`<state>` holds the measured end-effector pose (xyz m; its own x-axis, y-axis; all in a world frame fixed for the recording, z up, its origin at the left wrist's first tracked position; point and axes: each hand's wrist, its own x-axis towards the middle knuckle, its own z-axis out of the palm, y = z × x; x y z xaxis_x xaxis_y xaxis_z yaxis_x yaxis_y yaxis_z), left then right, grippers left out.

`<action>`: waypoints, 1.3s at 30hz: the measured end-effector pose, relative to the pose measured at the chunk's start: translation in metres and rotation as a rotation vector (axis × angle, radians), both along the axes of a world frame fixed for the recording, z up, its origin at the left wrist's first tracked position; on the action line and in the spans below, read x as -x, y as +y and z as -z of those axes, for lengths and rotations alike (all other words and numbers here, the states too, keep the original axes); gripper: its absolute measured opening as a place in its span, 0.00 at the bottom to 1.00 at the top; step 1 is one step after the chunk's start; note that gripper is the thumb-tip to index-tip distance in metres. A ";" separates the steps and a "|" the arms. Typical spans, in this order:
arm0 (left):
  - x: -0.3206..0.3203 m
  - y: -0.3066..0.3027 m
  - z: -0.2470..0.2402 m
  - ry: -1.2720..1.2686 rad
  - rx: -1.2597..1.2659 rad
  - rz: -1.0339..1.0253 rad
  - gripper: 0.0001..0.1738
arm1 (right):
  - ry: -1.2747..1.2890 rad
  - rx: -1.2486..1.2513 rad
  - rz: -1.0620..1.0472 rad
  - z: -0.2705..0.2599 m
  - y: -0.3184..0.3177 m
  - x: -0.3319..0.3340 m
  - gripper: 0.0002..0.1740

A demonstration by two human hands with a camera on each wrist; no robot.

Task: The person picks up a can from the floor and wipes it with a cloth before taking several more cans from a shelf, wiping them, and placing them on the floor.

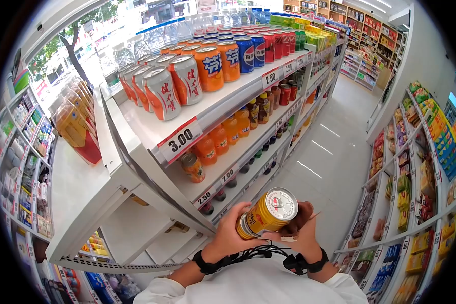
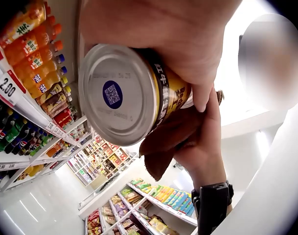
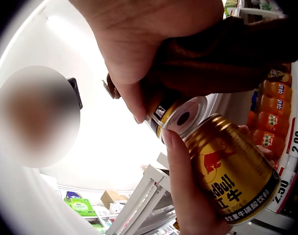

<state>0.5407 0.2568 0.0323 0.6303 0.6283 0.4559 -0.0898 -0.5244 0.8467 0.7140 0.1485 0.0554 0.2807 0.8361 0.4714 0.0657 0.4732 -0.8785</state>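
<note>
My left hand [image 1: 232, 230] grips a gold Red Bull can [image 1: 261, 218], tilted with its silver lid up. The can's base, with a round blue code mark [image 2: 112, 94], faces the left wrist view. A brown cloth [image 3: 207, 63] is bunched in my right hand [image 1: 308, 239], close beside the can. In the right wrist view, a silver can end [image 3: 190, 115] with a dark round mark and a gold-and-black edge shows below the cloth, near my left thumb. The cloth and right hand hide most of this second piece.
A shelf unit on the left carries soda cans [image 1: 187, 78], with orange bottles [image 1: 206, 149] and a lone orange can [image 1: 192, 167] one level down. Price tags [image 1: 181, 140] line its edges. A tiled aisle [image 1: 334, 147] runs ahead, with snack shelves [image 1: 405, 187] on the right.
</note>
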 end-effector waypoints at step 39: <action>0.028 0.001 -0.033 0.186 -0.199 -0.061 0.39 | 0.059 0.102 0.319 -0.035 -0.010 -0.004 0.23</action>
